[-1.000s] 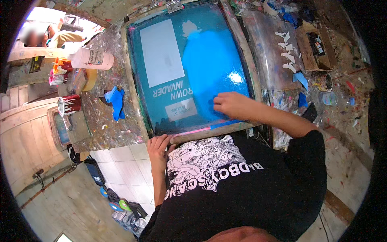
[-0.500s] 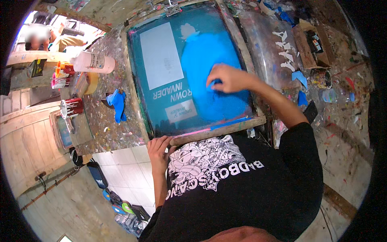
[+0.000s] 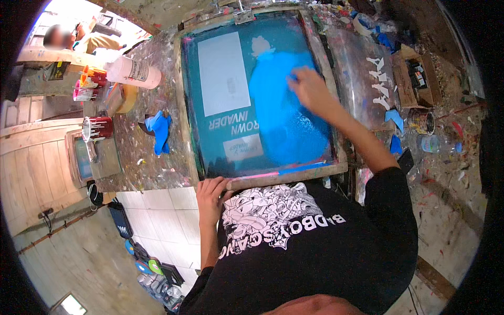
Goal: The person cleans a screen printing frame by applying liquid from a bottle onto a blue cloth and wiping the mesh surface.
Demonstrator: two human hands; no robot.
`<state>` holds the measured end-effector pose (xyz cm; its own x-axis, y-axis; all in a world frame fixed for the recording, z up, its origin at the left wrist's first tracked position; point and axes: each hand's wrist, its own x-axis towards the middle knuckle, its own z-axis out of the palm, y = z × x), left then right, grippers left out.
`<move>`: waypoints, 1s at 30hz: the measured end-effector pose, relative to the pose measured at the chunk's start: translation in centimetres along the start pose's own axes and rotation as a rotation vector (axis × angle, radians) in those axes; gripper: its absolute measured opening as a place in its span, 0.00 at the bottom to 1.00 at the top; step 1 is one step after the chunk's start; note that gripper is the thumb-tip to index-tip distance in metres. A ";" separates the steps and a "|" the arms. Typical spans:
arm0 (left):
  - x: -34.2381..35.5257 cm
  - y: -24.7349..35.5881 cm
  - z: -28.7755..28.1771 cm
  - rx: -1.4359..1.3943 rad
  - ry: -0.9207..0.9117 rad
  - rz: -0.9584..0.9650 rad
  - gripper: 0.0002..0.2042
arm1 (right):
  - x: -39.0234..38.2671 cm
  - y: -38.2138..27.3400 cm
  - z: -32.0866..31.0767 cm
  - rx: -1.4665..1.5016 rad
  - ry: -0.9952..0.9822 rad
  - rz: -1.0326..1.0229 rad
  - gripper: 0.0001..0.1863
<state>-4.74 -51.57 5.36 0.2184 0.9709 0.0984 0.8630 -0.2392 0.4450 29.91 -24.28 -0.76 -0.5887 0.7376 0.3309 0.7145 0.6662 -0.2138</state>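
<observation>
A wood-framed printing screen (image 3: pixel 214 143) with teal mesh lies on the worktable. A broad bright blue patch (image 3: pixel 270 100) covers its right half, with a shiny wet, speckled area at lower right. Over the upper part of that patch is my right hand (image 3: pixel 313 93), fingers curled together. Blue shows at its fingertips; whatever they pinch is too hidden to name. My left hand (image 3: pixel 211 191) grips the near left corner of the wooden frame, fingers on top and thumb at the near edge. Metal hinge clamps (image 3: pixel 243 17) sit at the screen's far edge.
Left of the screen lie a blue-stained scrap (image 3: pixel 159 131), a pinkish bottle (image 3: pixel 134 72), a tape roll (image 3: pixel 127 100) and paint-dripped cans (image 3: pixel 98 128). To the right are a cardboard box (image 3: pixel 417 79), a jar (image 3: pixel 421 122) and a clear plastic bottle (image 3: pixel 438 144). Another person (image 3: pixel 100 42) is far left.
My right hand has moved up, away from me, across the blue patch, uncovering a wet, speckled area. My left hand stays on the frame corner. The whole view has shifted slightly.
</observation>
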 end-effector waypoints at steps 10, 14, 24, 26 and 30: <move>0.0 0.1 0.0 0.008 0.031 0.006 0.18 | 4.5 0.0 2.3 -0.032 -0.030 -0.121 0.18; 0.0 -0.1 -0.1 0.006 0.025 0.019 0.18 | 3.7 -1.0 4.3 0.004 0.023 -0.056 0.15; -0.1 -0.1 -0.1 0.008 0.012 0.029 0.19 | 3.2 -2.8 4.0 0.099 -0.105 -0.164 0.08; 0.2 -0.2 -0.1 0.006 0.005 0.046 0.19 | 3.6 -2.4 3.9 0.117 -0.039 -0.227 0.07; 0.4 -0.4 -0.2 0.011 0.013 0.051 0.18 | 6.4 0.8 3.2 0.016 -0.111 -0.085 0.06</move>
<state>-5.14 -51.09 5.39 0.2568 0.9574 0.1320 0.8558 -0.2887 0.4293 25.49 -18.72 -1.73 -0.6859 0.6853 0.2447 0.6545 0.7280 -0.2042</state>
